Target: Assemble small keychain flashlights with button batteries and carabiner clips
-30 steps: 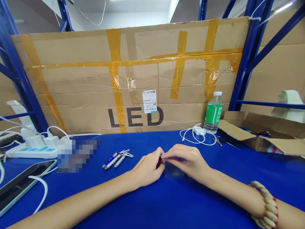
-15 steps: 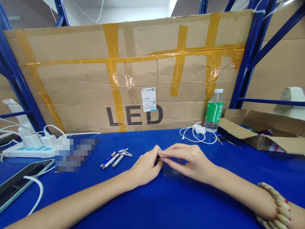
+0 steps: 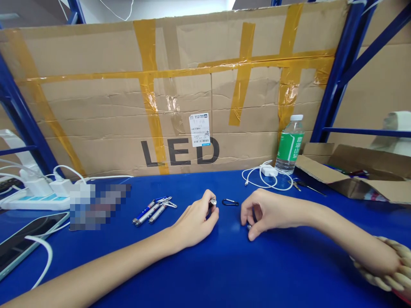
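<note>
My left hand (image 3: pixel 199 220) is closed around a small black cylinder with a round silver end (image 3: pixel 213 202), which shows between thumb and fingers; most of it is hidden. To the right, my right hand (image 3: pixel 260 214) has thumb and fingertips together low over the table, on a tiny silvery piece (image 3: pixel 249 226) too small to name. Between the hands lies a black carabiner (image 3: pixel 230 202), touched by neither. Left of my left hand, slim pen-shaped metal tubes, blue and silver (image 3: pixel 152 210), lie side by side with a silver clip at their far end.
A blue table (image 3: pixel 205 273) is backed by a large taped carton (image 3: pixel 105 115). A water bottle (image 3: pixel 290 145), a white charger cable (image 3: pixel 268 173) and an open cardboard box (image 3: pixel 346 184) stand back right. On the left are a power strip (image 3: pixel 38 202) and a phone (image 3: pixel 32 241).
My right hand has moved right and down, away from my left hand, and its fingers have curled in. The black carabiner now shows on the table. The view has shifted slightly.
</note>
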{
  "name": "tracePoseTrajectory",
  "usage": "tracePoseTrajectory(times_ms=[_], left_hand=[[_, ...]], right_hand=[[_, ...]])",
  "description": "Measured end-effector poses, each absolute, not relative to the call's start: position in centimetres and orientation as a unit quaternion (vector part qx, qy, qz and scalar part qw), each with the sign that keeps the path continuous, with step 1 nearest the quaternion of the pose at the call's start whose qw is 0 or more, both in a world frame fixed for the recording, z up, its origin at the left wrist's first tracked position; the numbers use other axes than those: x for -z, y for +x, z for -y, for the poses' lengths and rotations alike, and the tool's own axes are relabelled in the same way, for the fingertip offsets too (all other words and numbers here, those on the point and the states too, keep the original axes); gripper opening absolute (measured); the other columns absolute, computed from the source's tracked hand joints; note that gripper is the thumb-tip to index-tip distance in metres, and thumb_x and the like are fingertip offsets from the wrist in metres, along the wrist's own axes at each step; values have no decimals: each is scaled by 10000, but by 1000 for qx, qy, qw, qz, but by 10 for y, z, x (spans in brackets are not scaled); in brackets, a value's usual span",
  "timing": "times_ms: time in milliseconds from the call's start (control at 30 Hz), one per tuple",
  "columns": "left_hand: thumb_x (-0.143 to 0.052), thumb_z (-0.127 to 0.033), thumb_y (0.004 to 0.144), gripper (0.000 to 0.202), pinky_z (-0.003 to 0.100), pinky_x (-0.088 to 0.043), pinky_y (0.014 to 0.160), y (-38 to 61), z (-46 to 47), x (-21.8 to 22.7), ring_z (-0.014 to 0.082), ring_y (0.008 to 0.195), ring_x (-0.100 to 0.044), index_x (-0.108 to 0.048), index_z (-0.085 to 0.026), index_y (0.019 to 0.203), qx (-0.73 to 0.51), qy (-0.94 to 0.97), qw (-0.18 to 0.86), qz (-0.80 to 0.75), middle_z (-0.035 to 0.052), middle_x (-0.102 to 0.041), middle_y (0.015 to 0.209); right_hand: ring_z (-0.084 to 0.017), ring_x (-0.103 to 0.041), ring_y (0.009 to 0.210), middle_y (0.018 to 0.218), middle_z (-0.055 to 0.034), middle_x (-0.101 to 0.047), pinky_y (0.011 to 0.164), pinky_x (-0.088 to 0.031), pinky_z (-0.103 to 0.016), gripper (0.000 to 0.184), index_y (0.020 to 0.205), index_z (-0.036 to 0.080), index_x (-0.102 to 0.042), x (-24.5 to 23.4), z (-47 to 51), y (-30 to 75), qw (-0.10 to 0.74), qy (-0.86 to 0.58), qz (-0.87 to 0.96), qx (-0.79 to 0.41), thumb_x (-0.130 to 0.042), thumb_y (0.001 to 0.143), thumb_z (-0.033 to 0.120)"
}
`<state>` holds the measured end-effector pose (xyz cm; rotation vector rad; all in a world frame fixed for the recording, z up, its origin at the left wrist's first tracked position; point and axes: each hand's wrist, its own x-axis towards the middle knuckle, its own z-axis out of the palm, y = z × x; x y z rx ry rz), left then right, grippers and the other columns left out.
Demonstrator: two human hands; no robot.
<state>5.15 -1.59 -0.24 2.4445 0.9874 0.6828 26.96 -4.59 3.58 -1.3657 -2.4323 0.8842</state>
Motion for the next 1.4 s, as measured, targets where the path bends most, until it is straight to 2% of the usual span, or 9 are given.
tracePoseTrajectory(times_ms=[200, 300, 600, 733, 833, 967, 1133, 1233, 1400], left_hand=[[-342, -303, 883, 89, 243, -338, 553, 51, 20, -2, 112, 561, -437, -328, -217, 897, -240, 879, 209, -356, -41, -476, 698], [-330, -327, 891, 110, 255, -347, 576, 49, 22, -3, 123, 591, -472, -333, -220, 913, -242, 880, 203, -355, -37, -491, 716], [-238, -355, 924, 170, 267, -331, 562, 44, 26, -9, 144, 609, -505, -334, -217, 949, -224, 885, 198, -357, -16, -504, 747], [-230, -365, 932, 190, 279, -361, 597, 44, 24, -7, 156, 656, -528, -321, -214, 1003, -216, 889, 207, -348, 5, -527, 813], [-248, -353, 933, 170, 272, -363, 596, 43, 24, -6, 164, 676, -540, -321, -216, 1000, -219, 893, 209, -334, 14, -537, 827], [-269, -333, 934, 147, 253, -345, 560, 42, 25, -8, 168, 664, -553, -338, -218, 994, -216, 899, 204, -322, 10, -550, 807], [-280, -324, 939, 165, 259, -393, 630, 43, 26, -10, 177, 770, -576, -403, -215, 953, -209, 913, 163, -310, 25, -572, 906], [-299, -302, 936, 175, 257, -412, 681, 44, 26, -9, 173, 834, -569, -452, -218, 934, -212, 923, 128, -294, 24, -563, 959], [-313, -311, 933, 200, 249, -421, 667, 44, 26, -7, 168, 816, -568, -492, -222, 939, -218, 923, 94, -304, 18, -561, 933]], right_hand=[[-117, -547, 588, 749, -29, -658, 511, -420, -200, 209, 749, 175, -681, -26, 43, 260, 159, -452, 840, -257, -691, 675, 371], [-105, -520, 556, 703, -18, -633, 491, -410, -197, 210, 772, 171, -665, -23, 44, 254, 187, -451, 834, -256, -683, 682, 360], [-145, -599, 652, 685, -29, -636, 584, -471, -232, 296, 633, 153, -555, -17, 42, 244, 291, -440, 768, -364, -751, 600, 372], [-111, -535, 512, 583, -6, -596, 473, -433, -215, 339, 669, 157, -601, -13, 39, 244, 311, -472, 741, -363, -768, 549, 426], [-90, -479, 462, 564, -3, -567, 434, -416, -211, 347, 717, 156, -638, -11, 37, 244, 328, -481, 735, -349, -748, 570, 451], [-87, -475, 494, 673, -31, -566, 422, -426, -204, 339, 775, 157, -690, -12, 37, 243, 355, -464, 748, -316, -697, 632, 464], [-97, -505, 562, 820, -58, -559, 432, -464, -200, 315, 842, 169, -694, -14, 40, 240, 368, -445, 756, -307, -620, 721, 450], [-93, -493, 538, 786, -46, -554, 417, -455, -201, 313, 851, 172, -685, -16, 41, 239, 388, -451, 748, -296, -619, 716, 447], [-97, -479, 508, 702, -25, -559, 408, -436, -207, 363, 938, 164, -649, -15, 40, 238, 405, -475, 722, -298, -620, 707, 443]])
